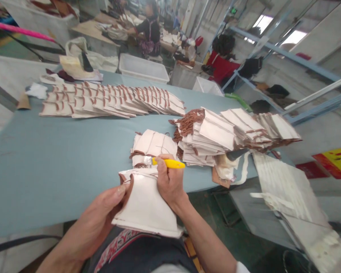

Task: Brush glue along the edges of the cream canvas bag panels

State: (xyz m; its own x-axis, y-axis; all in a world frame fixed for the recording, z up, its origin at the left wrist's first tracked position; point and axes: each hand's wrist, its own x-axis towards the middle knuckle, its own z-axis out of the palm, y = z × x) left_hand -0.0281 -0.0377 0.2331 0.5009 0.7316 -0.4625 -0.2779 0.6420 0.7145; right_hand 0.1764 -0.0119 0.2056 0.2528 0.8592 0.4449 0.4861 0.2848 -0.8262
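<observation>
My left hand grips the left edge of a stack of white fabric pieces with brown trim, held at the near edge of the blue table. My right hand is closed on a yellow-handled brush, whose tip touches the top of the held stack. Just beyond lies a small pile of the same white pieces.
A big heap of white pieces with brown trim sits at the right. Long overlapping rows of pieces cover the far side. White bins stand behind the table. Another person works further back. A metal shelf frame is at right.
</observation>
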